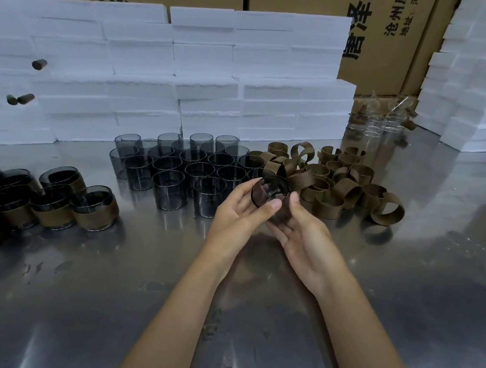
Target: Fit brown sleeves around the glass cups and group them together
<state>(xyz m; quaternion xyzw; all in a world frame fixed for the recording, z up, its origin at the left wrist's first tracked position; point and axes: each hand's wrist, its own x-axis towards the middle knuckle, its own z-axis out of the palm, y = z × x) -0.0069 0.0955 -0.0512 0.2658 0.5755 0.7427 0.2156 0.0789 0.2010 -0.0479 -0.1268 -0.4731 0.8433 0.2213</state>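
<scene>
Both hands' fingers (273, 205) curl round one smoky cylindrical glass cup (270, 189); curled brown sleeves (337, 183) behind.

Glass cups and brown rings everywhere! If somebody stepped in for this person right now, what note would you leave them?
Left hand and right hand: both grip one glass cup, held above the steel table; whether a sleeve is on it cannot be told.
Bare cups: standing in a block behind the hands.
Loose brown sleeves: piled to the right of that block.
Done: sleeved cups grouped at the left.
Left: finish the held cup, add it to the left group, then sleeve the whole bare block.
</scene>
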